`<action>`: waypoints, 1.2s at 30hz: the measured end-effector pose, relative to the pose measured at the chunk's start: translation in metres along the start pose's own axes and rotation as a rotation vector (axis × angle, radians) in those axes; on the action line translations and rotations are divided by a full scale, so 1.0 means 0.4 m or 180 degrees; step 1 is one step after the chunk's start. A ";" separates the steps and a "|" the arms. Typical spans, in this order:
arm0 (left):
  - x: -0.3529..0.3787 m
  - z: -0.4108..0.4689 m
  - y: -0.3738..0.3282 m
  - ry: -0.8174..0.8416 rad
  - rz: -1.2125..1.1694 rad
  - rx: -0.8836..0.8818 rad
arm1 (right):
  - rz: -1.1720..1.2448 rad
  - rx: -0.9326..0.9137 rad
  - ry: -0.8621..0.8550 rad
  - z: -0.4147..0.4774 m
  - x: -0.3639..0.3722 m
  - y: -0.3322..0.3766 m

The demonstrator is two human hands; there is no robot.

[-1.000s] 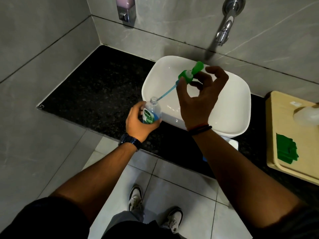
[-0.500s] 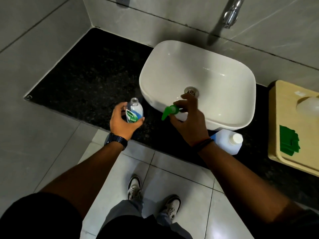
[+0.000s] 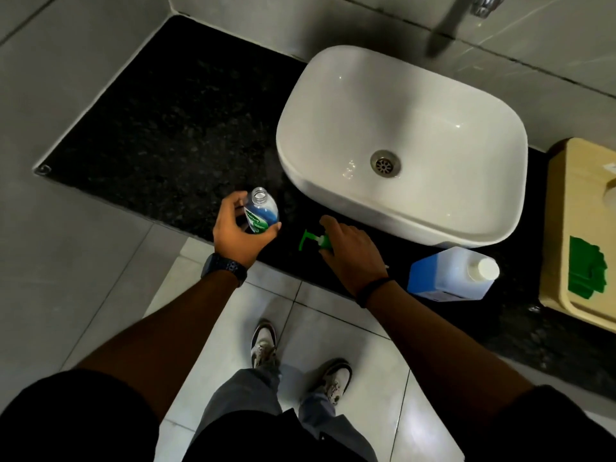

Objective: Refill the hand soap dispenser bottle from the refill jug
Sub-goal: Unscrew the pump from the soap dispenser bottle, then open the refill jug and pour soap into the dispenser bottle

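Note:
My left hand [image 3: 241,228] grips the clear soap dispenser bottle [image 3: 261,211], which stands upright with its neck open and a little blue liquid at the bottom. The green pump head [image 3: 311,240] lies low on the black counter [image 3: 173,128] in front of the basin, and my right hand [image 3: 350,251] rests over it with fingers on its collar. The refill jug [image 3: 450,273], blue liquid inside and a white cap on, lies on its side on the counter to the right of my right wrist.
A white basin [image 3: 400,95] sits on the counter with a tap [image 3: 483,5] above it. A beige bin [image 3: 580,228] with green patches stands at the right edge. Grey tiled walls enclose the counter's left and back.
My right hand has carried the green pump from above the basin down to the counter's front edge. The left hand keeps holding the open bottle. The view has tilted downward.

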State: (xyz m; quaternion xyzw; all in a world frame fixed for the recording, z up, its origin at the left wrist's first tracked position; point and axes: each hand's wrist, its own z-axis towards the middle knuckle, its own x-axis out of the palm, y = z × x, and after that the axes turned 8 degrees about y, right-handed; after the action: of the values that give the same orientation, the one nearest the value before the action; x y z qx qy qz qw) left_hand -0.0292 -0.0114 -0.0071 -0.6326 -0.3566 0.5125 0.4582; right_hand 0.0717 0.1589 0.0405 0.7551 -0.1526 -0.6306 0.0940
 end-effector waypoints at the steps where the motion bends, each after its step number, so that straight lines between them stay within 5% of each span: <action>1: 0.002 0.000 0.002 0.0009 -0.0006 -0.0004 | -0.0029 0.0110 0.0139 0.006 0.014 -0.011; 15: -0.014 -0.021 0.012 0.0036 0.0200 0.0132 | -0.0223 0.0237 -0.0002 0.038 0.118 -0.046; 21: -0.021 -0.037 -0.098 -0.0374 0.0705 0.0881 | 0.0020 0.0191 -0.0670 -0.009 0.042 -0.036; 25: 0.035 -0.047 -0.210 -0.0383 0.0775 0.1588 | 0.0266 0.0209 -0.1738 -0.071 -0.077 -0.046; 30: 0.178 -0.114 -0.330 0.0420 0.0467 0.1729 | 0.0665 0.0713 -0.2918 -0.208 -0.206 -0.171; 33: 0.269 -0.162 -0.363 0.1128 0.0362 0.1646 | 0.1305 0.1219 -0.2697 -0.304 -0.209 -0.268; 36: 0.347 -0.193 -0.385 0.1716 0.0598 0.1654 | 0.2112 0.1530 -0.1829 -0.376 -0.178 -0.336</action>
State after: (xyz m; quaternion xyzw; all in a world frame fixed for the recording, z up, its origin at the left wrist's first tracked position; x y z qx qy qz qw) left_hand 0.0797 0.1501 0.0982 -0.6374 -0.0220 0.4408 0.6317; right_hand 0.2231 0.3017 0.0894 0.4619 -0.5453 -0.6963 0.0671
